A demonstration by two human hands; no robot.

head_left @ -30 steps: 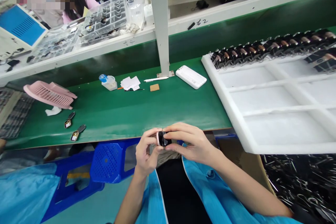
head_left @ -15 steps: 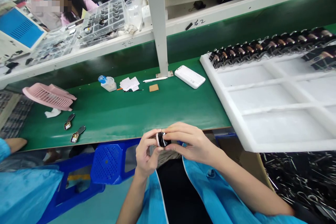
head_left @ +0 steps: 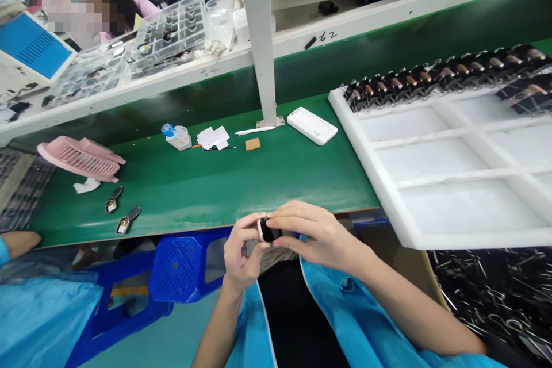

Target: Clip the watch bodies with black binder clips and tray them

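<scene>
Just off the table's front edge, a small glossy black piece with a pale rim is held between both hands; its exact kind I cannot make out. My left hand grips its left side between thumb and fingers. From the other side, the fingers of my right hand press on it, thumb below and fingertips above, hiding much of its right part. On the green table to the left lie two small open devices, one nearer and another behind it, each with a dark flap.
At right, a white compartmented tray holds a row of black binder clips. Below it, a box holds many loose clips. A white phone-like object, small bottle, pink basket and a co-worker's arm are around.
The black piece has turned slightly in my fingers, and its bright reflection has faded. Both hands stay nearly in place. The co-worker's arm at left has shifted slightly left.
</scene>
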